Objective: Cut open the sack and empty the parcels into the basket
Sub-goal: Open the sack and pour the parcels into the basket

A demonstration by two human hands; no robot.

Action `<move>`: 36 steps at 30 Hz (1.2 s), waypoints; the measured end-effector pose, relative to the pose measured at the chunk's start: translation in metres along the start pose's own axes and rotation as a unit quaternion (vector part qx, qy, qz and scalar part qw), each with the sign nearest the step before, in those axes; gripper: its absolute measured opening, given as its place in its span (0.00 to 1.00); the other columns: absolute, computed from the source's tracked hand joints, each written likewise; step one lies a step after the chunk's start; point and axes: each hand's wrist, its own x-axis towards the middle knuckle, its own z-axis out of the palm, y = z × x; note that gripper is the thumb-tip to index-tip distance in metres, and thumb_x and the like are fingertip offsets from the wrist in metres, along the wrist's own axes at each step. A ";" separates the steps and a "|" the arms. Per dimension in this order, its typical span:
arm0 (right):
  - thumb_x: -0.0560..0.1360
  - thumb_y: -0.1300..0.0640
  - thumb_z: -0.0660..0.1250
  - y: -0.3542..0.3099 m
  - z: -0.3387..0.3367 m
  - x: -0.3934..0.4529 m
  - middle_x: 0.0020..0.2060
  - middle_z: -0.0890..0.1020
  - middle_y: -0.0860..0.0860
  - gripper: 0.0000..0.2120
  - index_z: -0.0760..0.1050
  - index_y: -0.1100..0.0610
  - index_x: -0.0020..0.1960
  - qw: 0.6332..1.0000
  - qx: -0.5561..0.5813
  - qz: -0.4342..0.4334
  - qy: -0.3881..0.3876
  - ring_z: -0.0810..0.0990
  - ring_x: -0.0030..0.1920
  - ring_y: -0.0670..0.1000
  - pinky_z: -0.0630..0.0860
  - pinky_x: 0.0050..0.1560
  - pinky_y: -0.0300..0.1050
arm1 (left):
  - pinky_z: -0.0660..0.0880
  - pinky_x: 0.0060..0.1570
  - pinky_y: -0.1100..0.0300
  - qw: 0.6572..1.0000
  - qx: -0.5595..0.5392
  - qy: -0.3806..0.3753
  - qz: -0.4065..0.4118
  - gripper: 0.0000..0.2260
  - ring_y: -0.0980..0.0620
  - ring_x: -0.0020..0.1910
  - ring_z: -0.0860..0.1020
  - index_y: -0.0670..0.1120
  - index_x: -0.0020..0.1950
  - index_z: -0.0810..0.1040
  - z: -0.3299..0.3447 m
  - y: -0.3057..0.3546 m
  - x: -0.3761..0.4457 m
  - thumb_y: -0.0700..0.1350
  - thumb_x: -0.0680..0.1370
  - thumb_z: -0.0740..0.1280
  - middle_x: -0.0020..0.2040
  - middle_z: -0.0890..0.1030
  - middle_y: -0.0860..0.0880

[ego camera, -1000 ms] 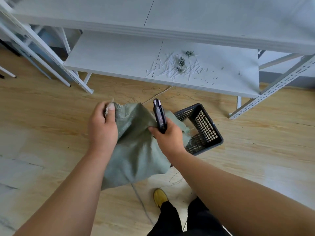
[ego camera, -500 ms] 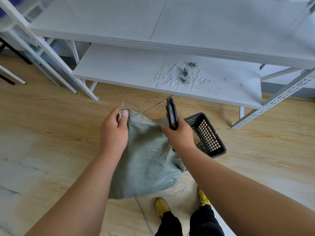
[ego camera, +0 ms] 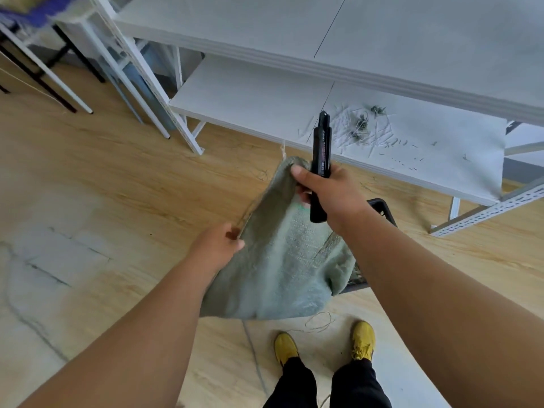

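- While the person stands over the wooden floor (ego camera: pixel 123 178), two yellow shoes (ego camera: pixel 363 337) show nearest the camera, below both hands; a loose loop of thread (ego camera: pixel 319 322) lies on the floor just ahead of them
- Next out, the left hand (ego camera: pixel 219 245) grips the left edge of the green sack (ego camera: pixel 282 260); its fingers curl under the cloth and are mostly hidden, the thumb pressed against the fabric
- Hanging slack below and between the two sets of fingers, the sack droops in folds; whether parcels remain inside cannot be told
- Farther on, the right hand (ego camera: pixel 332 192) pinches the sack's top corner between thumb and fingertips, and the same fingers are curled round a black cutter (ego camera: pixel 320 166), which stands upright with its tip pointing away from the person
- Behind the right wrist and mostly covered by the sack, the dark basket (ego camera: pixel 382 210) sits on the floor; only its rim and a strip of lattice wall show
- Beyond the fingertips, a white lower shelf (ego camera: pixel 265 98) carries scattered white clippings (ego camera: pixel 362 131); a white upper shelf (ego camera: pixel 412 33) lies above it, farthest off
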 end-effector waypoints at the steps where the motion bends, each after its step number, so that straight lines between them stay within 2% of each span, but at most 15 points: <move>1: 0.71 0.58 0.75 -0.003 -0.003 0.001 0.28 0.78 0.50 0.11 0.74 0.60 0.43 1.000 0.002 -0.003 0.002 0.76 0.31 0.51 0.75 0.35 0.41 | 0.72 0.50 0.56 1.000 0.015 -0.006 -0.024 0.13 0.47 0.53 0.77 0.48 0.61 0.76 0.007 -0.009 0.001 0.50 0.78 0.64 0.58 0.80 0.47; 6: 0.71 0.60 0.74 -0.015 -0.017 -0.003 0.28 0.80 0.49 0.08 0.74 0.59 0.42 0.999 0.048 0.000 0.014 0.78 0.31 0.49 0.78 0.35 0.41 | 0.67 0.40 0.58 1.000 0.001 0.029 0.002 0.10 0.49 0.42 0.74 0.45 0.57 0.75 0.025 -0.005 0.005 0.49 0.79 0.63 0.51 0.80 0.46; 9: 0.72 0.60 0.74 -0.023 -0.027 -0.006 0.28 0.81 0.48 0.08 0.75 0.60 0.44 0.996 0.066 -0.012 0.056 0.79 0.31 0.48 0.78 0.34 0.40 | 0.67 0.35 0.58 0.988 -0.037 0.153 0.004 0.09 0.49 0.37 0.73 0.43 0.50 0.75 0.025 0.014 0.001 0.47 0.81 0.61 0.39 0.76 0.49; 11: 0.72 0.60 0.74 -0.032 -0.038 -0.008 0.28 0.80 0.48 0.08 0.75 0.59 0.43 0.995 0.046 -0.037 0.080 0.79 0.30 0.48 0.78 0.36 0.41 | 0.66 0.33 0.60 0.964 -0.111 0.236 0.043 0.06 0.51 0.38 0.73 0.47 0.49 0.76 0.022 0.031 -0.003 0.47 0.80 0.61 0.40 0.76 0.52; 14: 0.71 0.58 0.74 -0.046 -0.059 -0.013 0.27 0.78 0.49 0.09 0.73 0.58 0.40 0.992 0.008 -0.066 0.110 0.77 0.29 0.49 0.77 0.35 0.40 | 0.70 0.36 0.59 0.960 -0.123 0.214 0.133 0.05 0.52 0.41 0.75 0.48 0.50 0.78 0.016 0.058 -0.007 0.45 0.79 0.63 0.42 0.78 0.53; 17: 0.70 0.56 0.75 -0.057 -0.085 -0.019 0.26 0.78 0.47 0.10 0.74 0.56 0.40 0.986 0.019 -0.085 0.145 0.77 0.28 0.47 0.76 0.35 0.39 | 0.69 0.37 0.58 0.920 -0.163 0.313 0.167 0.05 0.50 0.41 0.75 0.46 0.49 0.78 0.012 0.076 -0.015 0.45 0.79 0.63 0.42 0.78 0.51; 18: 0.70 0.55 0.75 -0.060 -0.094 -0.020 0.26 0.78 0.46 0.10 0.74 0.56 0.41 0.984 0.022 -0.087 0.151 0.78 0.28 0.47 0.76 0.35 0.39 | 0.68 0.36 0.59 0.919 -0.156 0.314 0.180 0.05 0.50 0.41 0.75 0.46 0.50 0.77 0.014 0.082 -0.017 0.45 0.80 0.63 0.42 0.77 0.51; 21: 0.70 0.56 0.75 -0.061 -0.115 -0.029 0.29 0.78 0.48 0.11 0.74 0.57 0.43 0.987 0.009 -0.070 0.142 0.78 0.28 0.47 0.78 0.38 0.41 | 0.71 0.39 0.57 0.951 -0.096 0.235 0.178 0.06 0.48 0.43 0.76 0.46 0.52 0.79 0.026 0.096 -0.024 0.44 0.79 0.63 0.44 0.79 0.49; 24: 0.70 0.58 0.75 -0.064 -0.137 -0.038 0.32 0.79 0.50 0.10 0.75 0.58 0.44 0.989 0.013 -0.080 0.122 0.79 0.31 0.48 0.79 0.39 0.41 | 0.65 0.37 0.68 0.906 -0.153 0.353 0.179 0.05 0.54 0.43 0.73 0.46 0.52 0.78 0.033 0.118 -0.037 0.44 0.79 0.63 0.45 0.77 0.53; 25: 0.70 0.58 0.75 -0.066 -0.145 -0.040 0.33 0.80 0.51 0.09 0.75 0.58 0.44 0.989 0.007 -0.084 0.121 0.80 0.32 0.49 0.79 0.39 0.42 | 0.64 0.37 0.70 0.905 -0.151 0.351 0.188 0.05 0.55 0.43 0.72 0.46 0.52 0.78 0.036 0.127 -0.040 0.44 0.79 0.63 0.45 0.77 0.53; 28: 0.70 0.60 0.75 -0.070 -0.166 -0.046 0.37 0.80 0.52 0.09 0.75 0.57 0.43 0.991 0.002 -0.073 0.113 0.81 0.36 0.50 0.80 0.42 0.44 | 0.67 0.41 0.61 0.938 -0.104 0.290 0.159 0.06 0.53 0.43 0.73 0.48 0.52 0.79 0.046 0.151 -0.045 0.45 0.79 0.64 0.46 0.80 0.51; 31: 0.71 0.62 0.74 -0.072 -0.189 -0.049 0.35 0.80 0.51 0.08 0.74 0.56 0.42 0.991 0.014 -0.073 0.113 0.81 0.36 0.50 0.81 0.43 0.45 | 0.65 0.38 0.64 0.898 -0.163 0.380 0.151 0.06 0.53 0.43 0.73 0.48 0.52 0.78 0.048 0.172 -0.053 0.47 0.79 0.63 0.46 0.77 0.53; 34: 0.71 0.63 0.74 -0.069 -0.204 -0.052 0.34 0.77 0.52 0.10 0.73 0.59 0.44 0.992 -0.006 -0.055 0.112 0.79 0.38 0.53 0.80 0.44 0.49 | 0.70 0.39 0.60 0.950 -0.083 0.266 0.138 0.06 0.48 0.46 0.77 0.48 0.52 0.79 0.059 0.187 -0.054 0.46 0.80 0.63 0.47 0.80 0.49; 35: 0.71 0.63 0.74 -0.070 -0.210 -0.053 0.34 0.77 0.53 0.10 0.72 0.59 0.44 0.993 -0.012 -0.046 0.108 0.78 0.38 0.54 0.80 0.45 0.49 | 0.70 0.42 0.58 0.953 -0.091 0.264 0.120 0.06 0.48 0.46 0.77 0.48 0.52 0.79 0.061 0.193 -0.056 0.45 0.80 0.63 0.48 0.81 0.49; 36: 0.71 0.62 0.74 -0.071 -0.215 -0.053 0.34 0.77 0.53 0.10 0.73 0.60 0.44 0.993 -0.017 -0.041 0.106 0.78 0.38 0.54 0.81 0.46 0.51 | 0.70 0.42 0.57 0.938 -0.124 0.302 0.114 0.06 0.49 0.45 0.76 0.48 0.52 0.79 0.059 0.200 -0.058 0.45 0.80 0.63 0.48 0.80 0.49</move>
